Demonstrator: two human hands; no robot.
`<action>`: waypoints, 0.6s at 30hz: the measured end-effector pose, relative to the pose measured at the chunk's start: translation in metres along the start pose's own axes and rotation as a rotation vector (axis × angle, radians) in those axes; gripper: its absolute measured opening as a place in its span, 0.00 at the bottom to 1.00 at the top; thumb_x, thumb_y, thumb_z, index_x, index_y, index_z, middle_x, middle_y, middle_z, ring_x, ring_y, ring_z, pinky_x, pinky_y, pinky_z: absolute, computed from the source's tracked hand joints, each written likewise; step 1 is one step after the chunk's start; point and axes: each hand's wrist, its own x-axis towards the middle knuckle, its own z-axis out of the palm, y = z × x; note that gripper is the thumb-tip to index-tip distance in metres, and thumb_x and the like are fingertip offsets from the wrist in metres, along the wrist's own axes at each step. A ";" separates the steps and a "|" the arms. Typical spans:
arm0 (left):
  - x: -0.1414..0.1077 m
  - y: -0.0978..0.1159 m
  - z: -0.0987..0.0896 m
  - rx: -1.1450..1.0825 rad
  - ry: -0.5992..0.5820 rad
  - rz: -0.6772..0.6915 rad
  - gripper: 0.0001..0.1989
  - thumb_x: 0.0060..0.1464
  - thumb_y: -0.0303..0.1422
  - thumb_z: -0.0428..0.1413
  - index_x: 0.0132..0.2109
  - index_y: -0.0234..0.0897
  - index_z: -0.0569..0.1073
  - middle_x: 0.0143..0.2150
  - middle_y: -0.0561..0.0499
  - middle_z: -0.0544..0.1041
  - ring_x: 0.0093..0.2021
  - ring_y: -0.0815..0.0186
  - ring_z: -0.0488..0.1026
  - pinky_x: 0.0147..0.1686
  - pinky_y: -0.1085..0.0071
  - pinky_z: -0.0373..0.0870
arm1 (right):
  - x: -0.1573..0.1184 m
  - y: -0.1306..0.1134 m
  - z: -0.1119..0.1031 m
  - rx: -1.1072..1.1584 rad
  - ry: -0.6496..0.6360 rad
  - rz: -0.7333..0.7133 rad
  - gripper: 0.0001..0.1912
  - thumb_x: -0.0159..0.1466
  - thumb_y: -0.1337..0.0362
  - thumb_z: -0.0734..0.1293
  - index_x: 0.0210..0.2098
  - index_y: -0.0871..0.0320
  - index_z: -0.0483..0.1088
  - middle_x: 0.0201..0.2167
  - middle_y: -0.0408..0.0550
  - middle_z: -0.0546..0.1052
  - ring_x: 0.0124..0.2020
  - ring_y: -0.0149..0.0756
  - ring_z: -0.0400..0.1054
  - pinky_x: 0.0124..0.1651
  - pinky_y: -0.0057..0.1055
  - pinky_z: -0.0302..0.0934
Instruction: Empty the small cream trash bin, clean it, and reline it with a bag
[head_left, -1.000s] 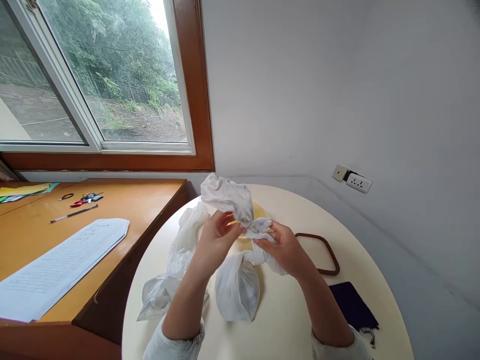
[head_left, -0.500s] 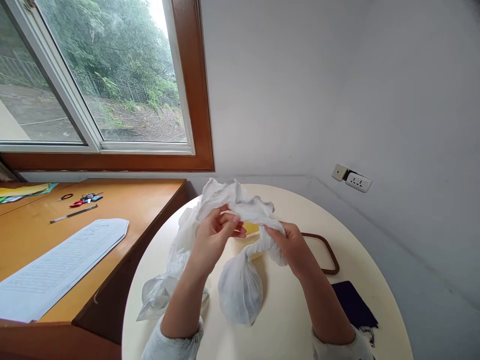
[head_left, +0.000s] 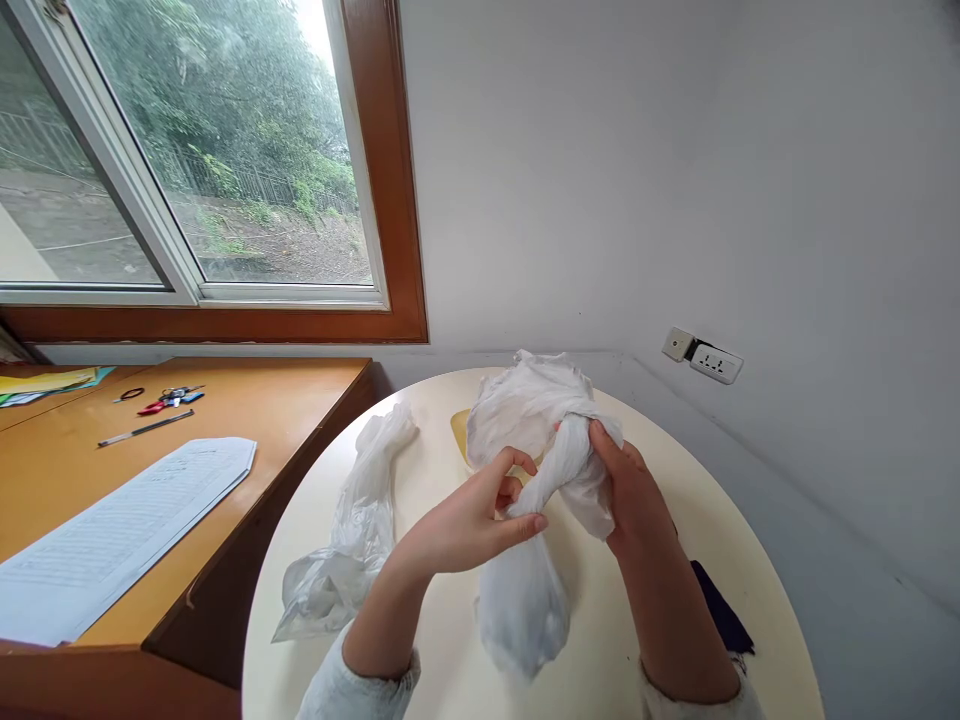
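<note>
two bare hands were observed working above a round, cream-coloured table [head_left: 442, 650]. a white bundle [head_left: 525, 600] of thin, creased material was located near the middle of the table; its loose upper part spread out on the far side, its neck was twisted, and its rounded lower end hung toward the near edge. whether that end touched the tabletop could not be determined. the right hand [head_left: 634, 490] was grasping the gathered material at the upper part of the neck, thumb pressed on it. the left hand [head_left: 484, 515] was curled about the lower neck, thumb on the near side and fingers on the far side; how firmly it gripped could not be told. a yellow object [head_left: 459, 432] was partly covered behind the bundle. a translucent plastic bag [head_left: 360, 520] lay crumpled to the left, apart from the bundle. a dark cloth item [head_left: 720, 605] lay beside the right forearm, partly hidden. on the adjoining wooden desk [head_left: 300, 400] were papers [head_left: 135, 530] and a pen [head_left: 146, 428].
</note>
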 end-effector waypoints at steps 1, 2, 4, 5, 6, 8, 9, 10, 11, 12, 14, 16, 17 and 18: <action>0.000 0.000 -0.001 0.020 -0.024 0.006 0.16 0.53 0.38 0.51 0.47 0.40 0.60 0.28 0.57 0.62 0.28 0.71 0.61 0.30 0.72 0.60 | 0.001 0.000 -0.002 0.021 0.012 -0.015 0.17 0.55 0.50 0.65 0.35 0.57 0.73 0.30 0.48 0.76 0.30 0.37 0.69 0.28 0.29 0.61; 0.000 0.000 -0.001 0.037 -0.045 0.009 0.16 0.53 0.38 0.51 0.48 0.40 0.60 0.29 0.57 0.62 0.28 0.71 0.60 0.29 0.73 0.60 | 0.002 0.001 -0.003 0.039 0.025 -0.027 0.17 0.55 0.51 0.65 0.35 0.56 0.72 0.31 0.47 0.76 0.31 0.37 0.70 0.29 0.29 0.62; 0.000 0.001 -0.002 0.055 -0.067 0.023 0.18 0.52 0.39 0.52 0.48 0.40 0.59 0.32 0.55 0.64 0.29 0.70 0.60 0.30 0.72 0.60 | 0.004 0.002 -0.006 0.063 0.045 -0.044 0.16 0.54 0.51 0.66 0.36 0.56 0.71 0.32 0.47 0.76 0.32 0.38 0.70 0.29 0.29 0.62; 0.000 0.002 -0.002 0.055 -0.067 0.034 0.19 0.51 0.39 0.53 0.48 0.39 0.59 0.34 0.54 0.65 0.31 0.69 0.61 0.31 0.72 0.61 | 0.005 0.003 -0.006 0.069 0.051 -0.053 0.16 0.54 0.52 0.66 0.36 0.56 0.71 0.32 0.47 0.76 0.32 0.37 0.70 0.29 0.29 0.61; 0.000 0.003 -0.002 0.054 -0.062 0.044 0.20 0.50 0.39 0.54 0.48 0.39 0.59 0.36 0.54 0.65 0.32 0.69 0.62 0.32 0.72 0.61 | 0.006 0.003 -0.007 0.073 0.054 -0.061 0.16 0.54 0.52 0.66 0.37 0.56 0.71 0.33 0.46 0.76 0.32 0.37 0.70 0.29 0.29 0.61; -0.001 0.004 -0.002 0.059 -0.054 0.052 0.19 0.49 0.36 0.54 0.47 0.39 0.59 0.37 0.53 0.66 0.34 0.67 0.64 0.34 0.71 0.62 | 0.006 0.004 -0.007 0.083 0.063 -0.075 0.16 0.54 0.52 0.67 0.37 0.56 0.71 0.33 0.46 0.76 0.31 0.37 0.69 0.28 0.28 0.60; -0.001 0.004 -0.002 0.060 -0.061 0.044 0.17 0.50 0.34 0.53 0.47 0.39 0.59 0.36 0.54 0.67 0.34 0.67 0.64 0.34 0.71 0.62 | 0.006 0.004 -0.007 0.087 0.072 -0.079 0.16 0.53 0.52 0.67 0.36 0.56 0.71 0.33 0.46 0.76 0.31 0.36 0.69 0.28 0.28 0.60; -0.001 0.003 -0.002 0.055 -0.075 0.035 0.15 0.50 0.31 0.51 0.47 0.39 0.60 0.34 0.54 0.67 0.33 0.67 0.65 0.34 0.71 0.62 | 0.005 0.004 -0.007 0.086 0.082 -0.078 0.16 0.53 0.52 0.67 0.35 0.56 0.71 0.32 0.46 0.76 0.31 0.36 0.69 0.28 0.28 0.60; -0.001 0.003 -0.002 0.046 -0.092 0.028 0.14 0.50 0.28 0.49 0.46 0.39 0.60 0.33 0.54 0.68 0.33 0.67 0.66 0.34 0.71 0.63 | 0.005 0.003 -0.007 0.075 0.093 -0.071 0.16 0.53 0.52 0.67 0.34 0.56 0.71 0.31 0.46 0.76 0.30 0.37 0.69 0.27 0.28 0.60; -0.002 0.002 -0.003 0.035 -0.107 0.026 0.14 0.50 0.25 0.47 0.45 0.39 0.61 0.32 0.54 0.68 0.34 0.67 0.66 0.35 0.71 0.63 | 0.005 0.003 -0.008 0.051 0.104 -0.064 0.16 0.52 0.51 0.67 0.33 0.56 0.71 0.30 0.46 0.76 0.30 0.37 0.69 0.27 0.28 0.59; -0.001 0.001 -0.003 0.019 -0.127 0.028 0.14 0.48 0.22 0.44 0.42 0.39 0.63 0.34 0.53 0.70 0.37 0.66 0.68 0.38 0.71 0.63 | 0.004 0.001 -0.008 -0.024 0.127 -0.049 0.18 0.52 0.49 0.66 0.33 0.57 0.71 0.28 0.47 0.76 0.30 0.39 0.69 0.26 0.29 0.59; 0.000 0.001 -0.003 0.040 -0.132 0.026 0.14 0.47 0.20 0.43 0.39 0.38 0.65 0.36 0.52 0.70 0.39 0.66 0.68 0.39 0.71 0.63 | 0.003 -0.002 -0.010 -0.108 0.147 -0.040 0.20 0.52 0.47 0.65 0.34 0.57 0.71 0.27 0.48 0.76 0.29 0.40 0.69 0.26 0.30 0.59; 0.001 0.001 -0.003 0.063 -0.128 0.029 0.14 0.46 0.20 0.42 0.38 0.37 0.66 0.37 0.52 0.70 0.39 0.66 0.68 0.39 0.71 0.63 | 0.002 -0.003 -0.010 -0.137 0.155 -0.041 0.20 0.52 0.47 0.64 0.33 0.58 0.71 0.26 0.48 0.76 0.29 0.40 0.69 0.25 0.30 0.59; 0.001 0.001 -0.003 0.087 -0.118 0.038 0.15 0.45 0.19 0.42 0.37 0.37 0.67 0.37 0.51 0.70 0.39 0.65 0.67 0.40 0.71 0.63 | 0.002 -0.004 -0.011 -0.159 0.162 -0.046 0.20 0.52 0.47 0.64 0.33 0.58 0.71 0.26 0.48 0.75 0.28 0.40 0.69 0.25 0.30 0.59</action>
